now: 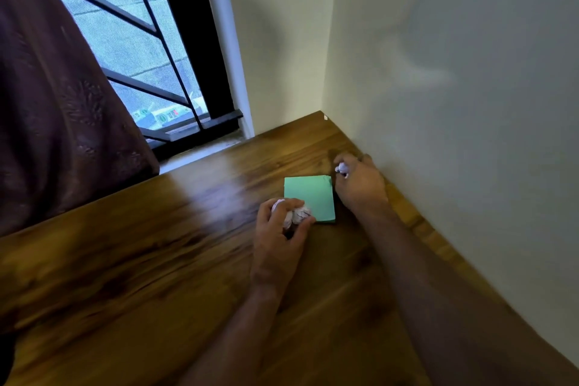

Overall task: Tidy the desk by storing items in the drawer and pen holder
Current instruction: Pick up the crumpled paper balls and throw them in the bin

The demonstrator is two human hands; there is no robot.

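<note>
Head view: crumpled paper in left hand

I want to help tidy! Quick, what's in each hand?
Left hand: grips a crumpled paper ball.
Right hand: grips a smaller paper wad.

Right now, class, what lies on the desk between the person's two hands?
In the head view, a green sticky-note pad lies flat between the left hand and right hand, each gripping crumpled paper.
</note>
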